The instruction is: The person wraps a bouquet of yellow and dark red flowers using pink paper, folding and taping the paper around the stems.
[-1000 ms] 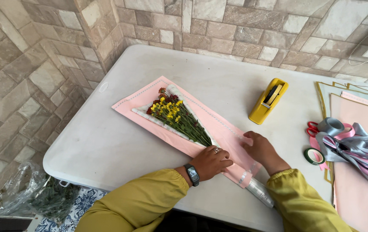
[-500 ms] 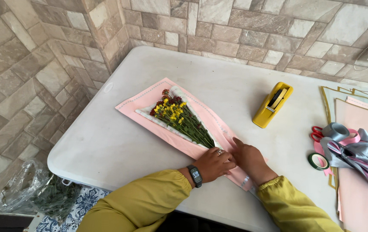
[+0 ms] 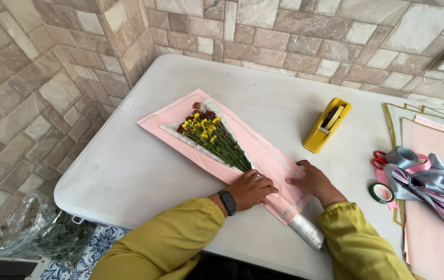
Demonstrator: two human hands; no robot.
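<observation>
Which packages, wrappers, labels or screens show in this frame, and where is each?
Pink wrapping paper: long sheet lying diagonally on the white table, folded around the bouquet, under both hands.
Clear plastic bag: crumpled on the floor at lower left, holding greenery.
Wrist band: small dark screen on the left hand wrist, blank from here.
No labels or signs visible.

Likely a florist's work corner, stone-tile walls, white table, wrapping paper, ribbons, tape dispenser

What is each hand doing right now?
Left hand: palm down, pressing the pink wrapping paper over the flower stems; grips nothing.
Right hand: open, flat on the same paper.
</observation>
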